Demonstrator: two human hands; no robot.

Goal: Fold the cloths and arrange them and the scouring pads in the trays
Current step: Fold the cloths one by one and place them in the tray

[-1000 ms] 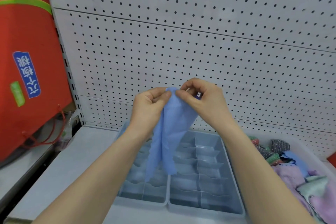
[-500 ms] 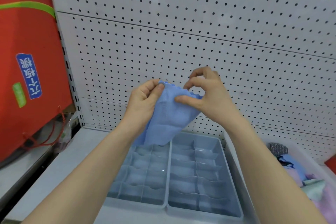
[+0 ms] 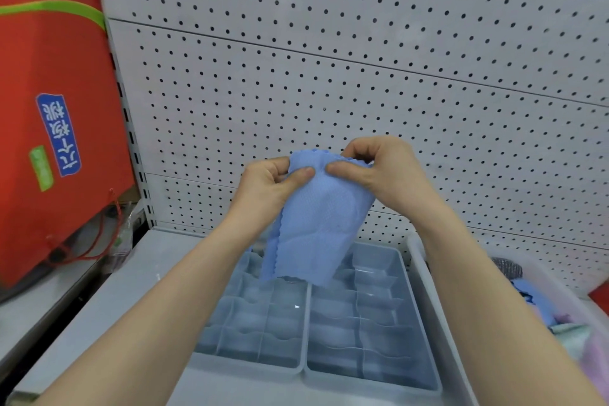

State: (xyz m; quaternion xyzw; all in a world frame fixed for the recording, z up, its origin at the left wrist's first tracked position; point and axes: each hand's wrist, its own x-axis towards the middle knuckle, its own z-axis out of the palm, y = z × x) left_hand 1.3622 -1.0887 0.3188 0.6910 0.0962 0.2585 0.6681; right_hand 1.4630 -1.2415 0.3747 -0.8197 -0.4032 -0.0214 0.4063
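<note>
A: Blue cloth (image 3: 316,221)?
B: Up above the trays (image 3: 247,368), hanging clear of the compartments.
A: Left hand (image 3: 268,189)?
B: Pinching the top edge, thumb in front.
A: Right hand (image 3: 382,175)?
B: Pinching the same edge, just alongside.
A: Scouring pad (image 3: 509,269)?
B: Right of the trays, inside the bin (image 3: 428,290) with other cloths (image 3: 540,306).

A pale grey shelf (image 3: 131,306) runs forward from a white pegboard back panel (image 3: 329,76). Two blue-grey divided trays lie directly on it, side by side, their long sides touching. The left-hand tray (image 3: 247,369) sits about mid-shelf, and the right-hand tray (image 3: 372,384) lies toward the right edge, its far end near the back edge. Just beside it, at the shelf's right edge, stands a translucent white bin (image 3: 428,300), wall against wall.
</note>
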